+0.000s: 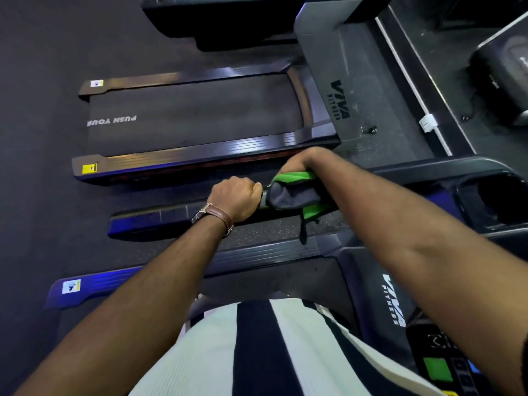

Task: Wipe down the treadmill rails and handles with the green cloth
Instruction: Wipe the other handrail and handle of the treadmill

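Observation:
The treadmill's dark handrail (160,221) runs left to right across the middle of the view. My left hand (238,198), with a brown watch strap at the wrist, is closed around the rail. Just to its right the green and grey cloth (294,195) is wrapped over the rail, a strip of it hanging below. My right hand (303,160) presses down on the cloth from above, its fingers mostly hidden behind the cloth. The two hands nearly touch.
A second treadmill (194,115) with a grey belt stands beyond the rail, on dark floor. The console tray (491,195) sits at right, and a panel with a green button (437,370) at lower right. My striped shirt fills the bottom centre.

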A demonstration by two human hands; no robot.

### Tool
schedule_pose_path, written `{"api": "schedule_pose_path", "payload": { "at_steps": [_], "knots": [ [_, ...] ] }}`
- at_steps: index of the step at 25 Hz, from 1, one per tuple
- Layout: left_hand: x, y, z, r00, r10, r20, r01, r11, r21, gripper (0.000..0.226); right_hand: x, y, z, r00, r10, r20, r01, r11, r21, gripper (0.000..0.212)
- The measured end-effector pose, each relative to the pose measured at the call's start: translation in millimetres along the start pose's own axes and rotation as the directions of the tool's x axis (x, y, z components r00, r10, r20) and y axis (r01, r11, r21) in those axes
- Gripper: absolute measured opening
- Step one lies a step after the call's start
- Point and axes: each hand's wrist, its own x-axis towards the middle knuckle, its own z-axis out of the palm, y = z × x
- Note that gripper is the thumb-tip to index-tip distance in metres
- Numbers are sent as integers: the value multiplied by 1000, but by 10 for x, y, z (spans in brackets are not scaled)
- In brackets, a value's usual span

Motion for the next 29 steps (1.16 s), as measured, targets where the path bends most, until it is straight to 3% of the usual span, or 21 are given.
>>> {"api": "schedule_pose_path", "payload": {
  "at_steps": [2,4,6,7,8,10,12,13,15,17,19,21,23,24,25,26,29],
  "knots": [
    [18,-12,12,1000,-25,-19,25,1000,1,46,64,-238,59,994,-99,44,103,991,-80,26],
    [28,-27,24,999,-35,-26,35,999,1,43,22,-257,110,949,-218,-226,153,949,-275,38],
    [28,-29,39,999,-20,-25,20,1000,3,43,-119,-54,200,872,-255,-418,129,944,-305,44],
    [28,-22,43,1000,-10,-21,10,1000,5,45,-206,84,284,806,-231,-545,93,959,-269,49],
    [34,-13,44,1000,-2,-14,2,1000,7,48,-255,213,398,694,-190,-695,21,969,-244,53],
    [67,8,37,1000,0,29,0,1000,7,54,-265,317,745,340,-116,-933,-105,982,-160,51],
    [101,13,6,995,-17,102,19,1000,-13,57,-165,233,1074,84,-101,-991,-89,990,-108,45],
    [121,21,-23,991,-14,135,17,1000,-17,55,-134,195,1206,29,-142,-989,-62,988,-143,44],
    [157,21,-64,984,22,179,-20,1000,-14,50,-114,312,1391,19,-340,-940,16,940,-340,46],
    [173,22,-92,976,77,206,-74,997,-23,51,-188,641,1388,5,-507,-862,1,862,-507,47],
    [206,24,-113,964,117,240,-107,993,-53,52,-191,898,1293,-79,-377,-923,-53,926,-373,43],
    [234,54,-114,953,142,269,-118,987,-105,56,-107,885,1200,-213,-2,-977,-11,1000,1,37],
    [275,143,-94,947,182,264,-147,978,-146,57,30,526,1251,-326,346,-880,174,937,304,36],
    [299,213,-72,946,203,254,-167,973,-157,57,77,290,1316,-374,462,-804,295,881,369,40],
    [324,292,-48,943,225,245,-190,969,-159,58,136,83,1401,-366,561,-743,431,809,398,47],
    [345,366,-25,941,239,240,-206,966,-155,59,170,-90,1505,-303,638,-708,554,722,414,57],
    [408,446,53,946,239,219,-214,968,-133,60,418,-228,1668,57,805,-590,816,304,493,74]
  ]
}}
